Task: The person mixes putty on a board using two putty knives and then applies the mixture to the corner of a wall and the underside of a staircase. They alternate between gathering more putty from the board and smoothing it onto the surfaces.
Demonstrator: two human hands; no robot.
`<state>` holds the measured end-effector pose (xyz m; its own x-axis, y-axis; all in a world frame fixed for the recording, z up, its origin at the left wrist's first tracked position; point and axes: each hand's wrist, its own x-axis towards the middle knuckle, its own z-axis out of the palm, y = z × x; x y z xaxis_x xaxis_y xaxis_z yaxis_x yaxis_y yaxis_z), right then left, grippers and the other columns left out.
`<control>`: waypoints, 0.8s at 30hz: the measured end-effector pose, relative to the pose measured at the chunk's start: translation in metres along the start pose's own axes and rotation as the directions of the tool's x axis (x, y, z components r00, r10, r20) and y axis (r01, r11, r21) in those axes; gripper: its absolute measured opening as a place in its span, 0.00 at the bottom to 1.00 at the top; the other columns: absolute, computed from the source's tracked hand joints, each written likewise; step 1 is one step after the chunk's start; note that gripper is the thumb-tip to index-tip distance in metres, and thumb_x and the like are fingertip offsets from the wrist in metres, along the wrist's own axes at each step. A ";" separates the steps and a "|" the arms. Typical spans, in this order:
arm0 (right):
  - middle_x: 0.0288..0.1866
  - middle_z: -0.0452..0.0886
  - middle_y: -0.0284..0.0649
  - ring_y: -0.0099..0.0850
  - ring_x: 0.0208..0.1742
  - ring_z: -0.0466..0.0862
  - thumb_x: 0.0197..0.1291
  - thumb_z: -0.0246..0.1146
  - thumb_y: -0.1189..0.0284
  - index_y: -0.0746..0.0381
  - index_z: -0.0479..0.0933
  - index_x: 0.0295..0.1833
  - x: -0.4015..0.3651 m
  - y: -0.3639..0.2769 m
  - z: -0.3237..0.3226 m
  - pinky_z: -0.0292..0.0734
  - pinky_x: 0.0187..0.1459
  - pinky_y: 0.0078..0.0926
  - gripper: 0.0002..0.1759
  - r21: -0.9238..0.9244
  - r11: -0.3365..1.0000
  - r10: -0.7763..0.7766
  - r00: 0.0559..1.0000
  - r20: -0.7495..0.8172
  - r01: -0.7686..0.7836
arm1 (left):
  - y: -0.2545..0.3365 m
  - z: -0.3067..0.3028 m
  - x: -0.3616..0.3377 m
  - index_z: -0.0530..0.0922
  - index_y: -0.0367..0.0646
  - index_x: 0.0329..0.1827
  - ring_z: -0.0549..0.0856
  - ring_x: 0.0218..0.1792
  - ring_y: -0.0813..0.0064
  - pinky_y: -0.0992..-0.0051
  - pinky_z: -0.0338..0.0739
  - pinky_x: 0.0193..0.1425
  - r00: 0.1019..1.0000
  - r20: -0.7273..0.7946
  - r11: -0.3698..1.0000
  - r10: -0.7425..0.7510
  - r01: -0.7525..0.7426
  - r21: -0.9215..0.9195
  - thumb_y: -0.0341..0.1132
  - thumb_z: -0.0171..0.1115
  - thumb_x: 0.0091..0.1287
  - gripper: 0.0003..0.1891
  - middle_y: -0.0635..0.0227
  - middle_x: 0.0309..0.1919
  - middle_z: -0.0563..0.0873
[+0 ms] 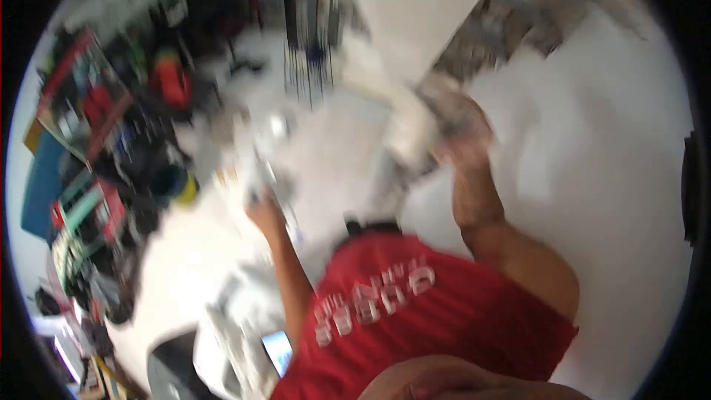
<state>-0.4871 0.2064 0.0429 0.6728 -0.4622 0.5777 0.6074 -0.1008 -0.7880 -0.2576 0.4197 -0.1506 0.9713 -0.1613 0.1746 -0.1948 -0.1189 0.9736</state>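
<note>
Motion smears the whole picture. My right hand (466, 137) is raised at the right, its fingers closed round a blurred grey-and-dark piece. Against that hand shows a pale, whitish shape (411, 130); I cannot tell what it is. Lower and to the left, my left hand (264, 209) has its fingers curled at the near end of a pale, light-coloured item (255, 172), too smeared to name. A small round whitish thing (278, 126) lies beyond it on the floor.
A broad white panel (422, 7) juts in from the top, with dark strips (311, 22) hanging beside it. A white wall (592, 178) is close on my right. Clutter fills the left, including a dark-and-yellow bucket (178, 184). A lit phone (278, 352) is by my left arm.
</note>
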 end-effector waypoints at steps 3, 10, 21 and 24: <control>0.56 0.74 0.50 0.41 0.52 0.78 0.47 0.59 0.83 0.63 0.70 0.56 0.042 -0.116 -0.007 0.72 0.55 0.40 0.26 -0.492 0.787 -0.404 0.914 0.042 0.371 | -0.006 0.025 -0.040 0.75 0.31 0.37 0.73 0.22 0.80 0.79 0.66 0.22 0.991 0.106 0.916 -0.086 0.121 -0.383 0.26 0.56 0.59 0.07 0.72 0.22 0.76; 0.57 0.73 0.50 0.44 0.56 0.74 0.47 0.57 0.83 0.63 0.70 0.57 0.126 -0.347 0.095 0.68 0.58 0.40 0.27 -0.705 -0.356 -0.767 0.239 0.595 0.613 | -0.005 0.072 -0.062 0.74 0.38 0.24 0.70 0.15 0.81 0.79 0.60 0.14 0.873 0.447 0.803 -0.196 0.404 -0.437 0.25 0.59 0.58 0.06 0.71 0.17 0.74; 0.55 0.74 0.54 0.44 0.57 0.73 0.49 0.49 0.83 0.67 0.68 0.59 0.228 -0.437 0.218 0.65 0.59 0.31 0.27 -0.620 -0.459 -0.718 0.146 0.680 0.636 | 0.054 0.080 -0.069 0.75 0.37 0.25 0.66 0.12 0.82 0.77 0.57 0.14 0.900 0.418 0.805 -0.125 0.338 -0.487 0.25 0.62 0.57 0.06 0.74 0.16 0.73; 0.56 0.74 0.55 0.44 0.58 0.72 0.51 0.46 0.84 0.67 0.69 0.59 0.214 -0.431 0.241 0.64 0.59 0.30 0.26 -0.612 -0.329 -0.715 0.234 0.659 0.719 | 0.052 0.078 -0.071 0.76 0.36 0.26 0.67 0.12 0.81 0.77 0.57 0.13 0.902 0.414 0.815 -0.124 0.331 -0.476 0.25 0.62 0.57 0.04 0.73 0.16 0.73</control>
<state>-0.5033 0.3637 0.5576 0.0009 0.5445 0.8388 0.0252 -0.8385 0.5443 -0.3472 0.3489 -0.1240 0.8436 -0.5364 -0.0244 0.2276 0.3161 0.9210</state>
